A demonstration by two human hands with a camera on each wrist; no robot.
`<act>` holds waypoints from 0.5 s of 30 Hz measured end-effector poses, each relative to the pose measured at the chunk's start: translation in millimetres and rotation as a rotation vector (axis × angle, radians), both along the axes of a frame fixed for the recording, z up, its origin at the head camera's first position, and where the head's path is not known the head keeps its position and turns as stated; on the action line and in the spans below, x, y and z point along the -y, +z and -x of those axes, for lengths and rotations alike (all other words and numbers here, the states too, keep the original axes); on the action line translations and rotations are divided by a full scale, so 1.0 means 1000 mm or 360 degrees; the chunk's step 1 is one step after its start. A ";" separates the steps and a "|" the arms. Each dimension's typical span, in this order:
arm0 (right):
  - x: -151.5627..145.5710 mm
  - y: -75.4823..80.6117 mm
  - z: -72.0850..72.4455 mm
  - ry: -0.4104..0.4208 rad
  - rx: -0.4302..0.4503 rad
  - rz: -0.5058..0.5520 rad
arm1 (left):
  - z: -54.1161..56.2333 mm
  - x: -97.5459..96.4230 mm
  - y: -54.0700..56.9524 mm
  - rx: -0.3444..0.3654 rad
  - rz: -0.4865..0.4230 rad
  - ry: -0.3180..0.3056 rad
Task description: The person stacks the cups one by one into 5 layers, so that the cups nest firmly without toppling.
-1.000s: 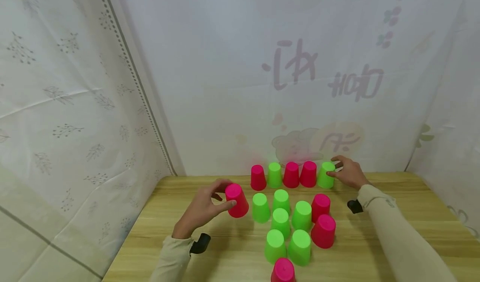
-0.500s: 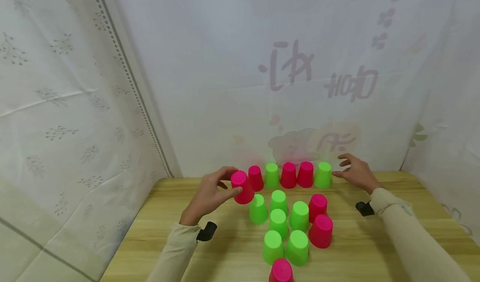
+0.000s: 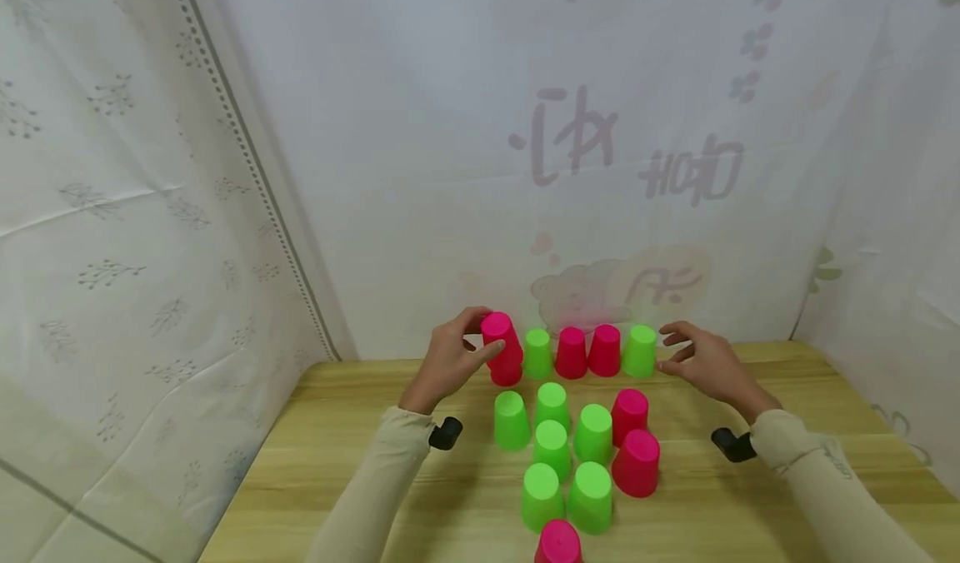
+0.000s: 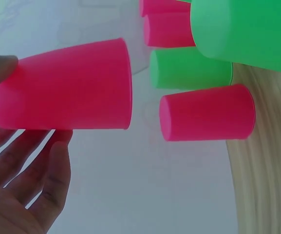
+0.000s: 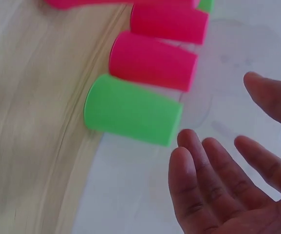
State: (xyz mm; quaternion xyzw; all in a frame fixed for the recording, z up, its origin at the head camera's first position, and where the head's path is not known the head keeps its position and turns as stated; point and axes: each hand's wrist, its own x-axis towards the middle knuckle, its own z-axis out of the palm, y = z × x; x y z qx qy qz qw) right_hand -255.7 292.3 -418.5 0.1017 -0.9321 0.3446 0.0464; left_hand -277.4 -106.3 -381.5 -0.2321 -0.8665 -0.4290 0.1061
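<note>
In the head view my left hand (image 3: 450, 359) grips an upside-down pink cup (image 3: 498, 330), thumb on one side and fingers on the other. It hangs above the leftmost pink cup (image 3: 506, 373) of the back row, hiding that cup's top. A gap shows between the held cup (image 4: 67, 87) and the standing pink cup (image 4: 208, 113) in the left wrist view. My right hand (image 3: 705, 363), fingers spread and holding nothing, is beside the green cup (image 3: 640, 351) at the row's right end. The right wrist view shows those fingers (image 5: 184, 180) apart from the green cup (image 5: 133, 109).
Between the row's ends stand a green cup (image 3: 537, 353) and two pink cups (image 3: 572, 352). Nearer on the wooden table (image 3: 337, 463) are several upside-down green cups (image 3: 551, 450) and pink cups (image 3: 636, 463). A patterned cloth (image 3: 420, 171) hangs right behind the row.
My left hand has lifted its pink cup and brought it right and back, over the leftmost back-row cup. The right hand has let go of the end green cup and drawn slightly away.
</note>
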 end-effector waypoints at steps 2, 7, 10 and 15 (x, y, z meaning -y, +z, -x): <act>0.003 -0.001 -0.007 0.0026 -0.0006 0.0012 | 0.006 -0.006 0.000 -0.0005 -0.0003 0.0007; 0.013 -0.002 -0.026 0.0155 -0.0038 0.0017 | 0.019 -0.017 -0.002 0.0030 -0.0013 0.0020; 0.019 -0.004 -0.038 0.0260 -0.0022 0.0045 | 0.025 -0.020 -0.005 0.0056 -0.0006 0.0027; 0.027 -0.014 -0.055 0.0293 -0.0009 0.0157 | 0.039 -0.025 -0.013 0.0087 0.0003 0.0041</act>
